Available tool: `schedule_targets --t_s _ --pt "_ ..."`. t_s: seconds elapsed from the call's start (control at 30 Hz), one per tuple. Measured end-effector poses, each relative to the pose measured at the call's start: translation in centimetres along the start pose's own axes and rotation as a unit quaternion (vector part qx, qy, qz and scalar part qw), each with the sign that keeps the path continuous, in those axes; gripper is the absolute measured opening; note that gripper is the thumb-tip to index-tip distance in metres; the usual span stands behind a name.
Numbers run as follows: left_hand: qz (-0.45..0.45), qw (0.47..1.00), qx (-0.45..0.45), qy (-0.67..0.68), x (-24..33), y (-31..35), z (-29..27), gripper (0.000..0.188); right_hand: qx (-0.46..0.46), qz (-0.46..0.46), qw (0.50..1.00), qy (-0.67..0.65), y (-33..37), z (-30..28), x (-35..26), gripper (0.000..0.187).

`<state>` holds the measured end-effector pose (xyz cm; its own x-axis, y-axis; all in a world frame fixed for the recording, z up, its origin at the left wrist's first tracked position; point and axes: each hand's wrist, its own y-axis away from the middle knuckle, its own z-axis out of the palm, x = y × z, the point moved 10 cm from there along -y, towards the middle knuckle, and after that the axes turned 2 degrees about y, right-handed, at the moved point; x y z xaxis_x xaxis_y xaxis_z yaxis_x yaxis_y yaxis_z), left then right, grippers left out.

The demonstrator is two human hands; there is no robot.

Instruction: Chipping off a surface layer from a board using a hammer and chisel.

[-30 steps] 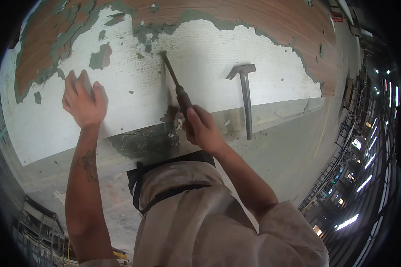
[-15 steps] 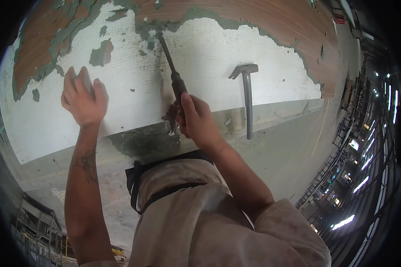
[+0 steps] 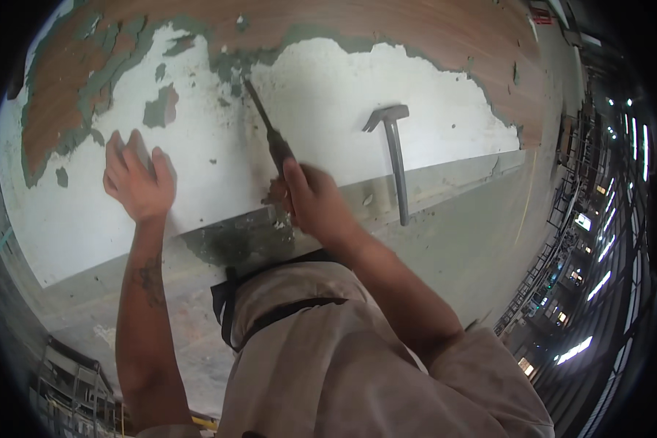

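My right hand (image 3: 317, 201) is wrapped round the dark handle of a chisel (image 3: 258, 104) with a long narrow shaft. Its tip points away from me, at the lower edge of a green-grey patch (image 3: 230, 67) on a white sheet (image 3: 197, 175); whether it touches is hard to tell. My left hand (image 3: 140, 175) lies on the left part of this sheet, fingers spread, holding nothing. To the right of the chisel, a grey claw hammer (image 3: 396, 157) lies with its head on the sheet and its handle reaching past the near edge.
Brown wood-grain facing (image 3: 416, 25) with ragged green-grey edges covers the sheet's far side. A dark green patch (image 3: 241, 237) lies on the ledge close to my waist. Metal racks (image 3: 73, 379) stand at the lower left, and a lit hall stretches along the right.
The chisel's tip has drawn back slightly from the green-grey patch, toward me, with my right hand. My left hand stays on the sheet while the whole view shifts a little.
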<state>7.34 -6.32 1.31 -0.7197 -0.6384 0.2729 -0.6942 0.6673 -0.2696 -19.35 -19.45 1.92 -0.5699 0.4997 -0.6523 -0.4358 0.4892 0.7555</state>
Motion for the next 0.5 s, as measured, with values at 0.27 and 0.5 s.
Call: schedule_targets --t_s 0.27,0.5 --pt "-0.001 1.000 0.011 0.005 -0.3 -0.1 0.0 0.052 0.007 0.111 0.992 -0.064 1.3 0.8 -2.5 0.041" --pt "-0.023 1.000 0.003 0.014 -0.4 -0.2 -0.2 0.050 0.033 0.127 0.986 -0.101 -0.8 2.2 -1.7 0.033"
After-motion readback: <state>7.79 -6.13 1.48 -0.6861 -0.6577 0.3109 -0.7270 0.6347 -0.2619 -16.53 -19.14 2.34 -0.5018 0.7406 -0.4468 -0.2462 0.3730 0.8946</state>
